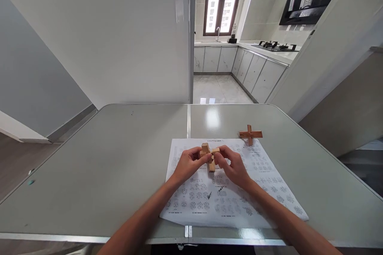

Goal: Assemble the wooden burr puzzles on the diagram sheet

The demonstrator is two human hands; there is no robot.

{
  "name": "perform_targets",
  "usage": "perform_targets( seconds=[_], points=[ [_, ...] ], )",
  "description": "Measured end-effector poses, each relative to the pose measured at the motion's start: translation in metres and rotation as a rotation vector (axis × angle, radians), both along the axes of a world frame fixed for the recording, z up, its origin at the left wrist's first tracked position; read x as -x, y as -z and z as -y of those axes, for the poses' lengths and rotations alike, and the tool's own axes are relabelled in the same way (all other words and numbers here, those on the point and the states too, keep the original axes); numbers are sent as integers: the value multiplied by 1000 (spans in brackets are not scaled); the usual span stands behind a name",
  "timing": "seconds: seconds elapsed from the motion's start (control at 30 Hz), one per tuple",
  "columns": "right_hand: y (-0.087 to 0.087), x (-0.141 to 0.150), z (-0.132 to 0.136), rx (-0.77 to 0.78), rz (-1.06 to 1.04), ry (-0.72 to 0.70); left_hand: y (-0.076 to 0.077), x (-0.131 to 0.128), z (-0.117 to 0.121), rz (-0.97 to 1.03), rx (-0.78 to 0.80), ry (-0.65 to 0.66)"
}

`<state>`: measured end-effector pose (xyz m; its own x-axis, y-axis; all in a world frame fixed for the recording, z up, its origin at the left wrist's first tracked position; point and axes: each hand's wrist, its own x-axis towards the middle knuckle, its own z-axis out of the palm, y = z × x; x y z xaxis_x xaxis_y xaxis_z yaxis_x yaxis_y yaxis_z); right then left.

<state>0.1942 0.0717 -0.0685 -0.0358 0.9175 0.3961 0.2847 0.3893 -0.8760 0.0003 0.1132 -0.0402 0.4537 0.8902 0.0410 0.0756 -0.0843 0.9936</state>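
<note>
Between my two hands is a light wooden burr puzzle (212,166), made of several short interlocking bars, held just over a printed sheet. My left hand (189,163) grips it from the left, thumb and fingers closed on the wood. From the right, my right hand (232,165) pinches a bar with thumb and forefinger. The fingers hide part of the joint in the middle. Under both hands lies the white instruction sheet (200,217), covered in small line diagrams and text.
A darker wooden cross of joined bars (250,134) rests at the sheet's far right corner. The grey-green folding table (119,175) has a metal seam down its middle. A small teal bit (30,182) lies near its left edge. Beyond is a kitchen with a hob (277,46).
</note>
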Motion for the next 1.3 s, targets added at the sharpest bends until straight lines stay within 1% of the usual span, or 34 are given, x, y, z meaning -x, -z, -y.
perform_targets(
  seconds=[0.1,0.23,0.4,0.6,0.87,1.1,1.3],
  points=[
    [-4,-1,0,9,6,3,1,1,-1,-14,-48,9],
    [-5,-3,-1,18,-23,10,1,0,-1,80,62,122],
    [-5,-2,-1,-4,-14,23,3,1,-2,130,94,165],
    [-5,-1,-2,-27,6,49,2,0,-2,158,123,132],
    [-2,-1,-3,-68,52,86,9,0,-2,207,142,103],
    [-2,-1,-3,-62,68,106,4,1,-1,177,138,114],
    [-3,-1,-2,-32,61,103,9,0,-3,172,122,81]
  ],
)
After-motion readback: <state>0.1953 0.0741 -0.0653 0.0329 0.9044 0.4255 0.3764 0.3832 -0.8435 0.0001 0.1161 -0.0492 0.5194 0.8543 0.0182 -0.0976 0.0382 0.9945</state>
